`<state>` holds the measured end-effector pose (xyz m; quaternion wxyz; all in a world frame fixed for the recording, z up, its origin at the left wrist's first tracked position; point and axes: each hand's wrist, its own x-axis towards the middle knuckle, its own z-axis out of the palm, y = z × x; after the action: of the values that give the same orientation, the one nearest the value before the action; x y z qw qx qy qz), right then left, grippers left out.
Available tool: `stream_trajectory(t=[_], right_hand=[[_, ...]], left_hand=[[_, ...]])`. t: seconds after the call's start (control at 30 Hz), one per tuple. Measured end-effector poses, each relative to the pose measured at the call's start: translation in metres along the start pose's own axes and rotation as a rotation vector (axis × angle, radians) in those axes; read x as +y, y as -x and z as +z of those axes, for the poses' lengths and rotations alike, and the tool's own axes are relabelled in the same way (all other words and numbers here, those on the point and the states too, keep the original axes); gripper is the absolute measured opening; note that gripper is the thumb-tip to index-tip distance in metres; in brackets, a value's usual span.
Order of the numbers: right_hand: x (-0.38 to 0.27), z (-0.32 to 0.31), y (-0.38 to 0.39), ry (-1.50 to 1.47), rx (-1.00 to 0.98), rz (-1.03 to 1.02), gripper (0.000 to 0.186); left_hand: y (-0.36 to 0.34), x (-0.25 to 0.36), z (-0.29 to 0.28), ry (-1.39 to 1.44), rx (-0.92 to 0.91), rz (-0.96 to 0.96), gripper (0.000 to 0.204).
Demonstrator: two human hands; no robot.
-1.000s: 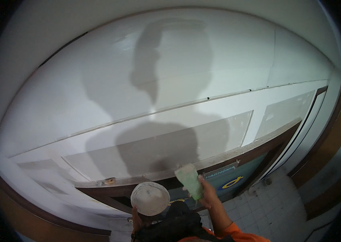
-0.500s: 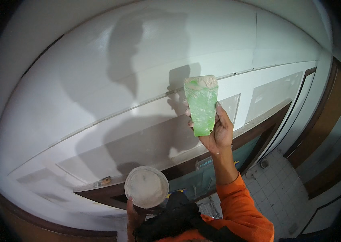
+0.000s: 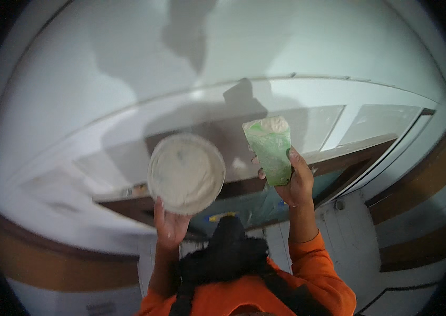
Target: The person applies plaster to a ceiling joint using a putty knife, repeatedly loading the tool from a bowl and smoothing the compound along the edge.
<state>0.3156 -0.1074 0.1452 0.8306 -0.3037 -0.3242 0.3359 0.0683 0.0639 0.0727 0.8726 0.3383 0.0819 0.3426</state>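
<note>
My left hand [image 3: 171, 226] is wrapped under and round the near side of a round tub [image 3: 223, 171], its thumb up by the rim. Pale, creamy putty [image 3: 186, 171] fills the tub, with an uneven surface. To the right of it, apart from the tub, my right hand [image 3: 300, 181] grips a green plastic putty spreader [image 3: 270, 158] by its narrow lower end. A lump of the same pale putty lies along the spreader's wide upper edge, and smears cover its face. The fingers behind the spreader are partly hidden.
A white panelled wall [image 3: 107, 68] with grey patches faces me and carries my shadow. On a narrow ledge below lies a small orange-handled object [image 3: 139, 189]. Beneath run a dark wooden frame [image 3: 123, 208] and glass. A small round container [image 3: 339, 204] stands on the tiled floor.
The tub has risen toward the wall in my left hand. My right hand with the spreader has come slightly down and right, and the view has tilted downward.
</note>
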Motion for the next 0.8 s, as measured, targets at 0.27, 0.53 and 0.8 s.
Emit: stream_trajectory(t=[0.27,0.53,0.8], right_hand=[[0.087,-0.017,0.050,0.039,0.069,0.254,0.063],[0.100,-0.005,0.058,0.055,0.114,0.246,0.059],[0.107,0.003,0.062,0.064,0.092,0.231,0.053]], left_hand=[[0.009,-0.014,-0.008,-0.096,0.068,0.084,0.077],[0.011,-0.023,-0.012,-0.088,0.141,0.130,0.074],[0.011,-0.030,-0.020,-0.046,0.104,0.145,0.073]])
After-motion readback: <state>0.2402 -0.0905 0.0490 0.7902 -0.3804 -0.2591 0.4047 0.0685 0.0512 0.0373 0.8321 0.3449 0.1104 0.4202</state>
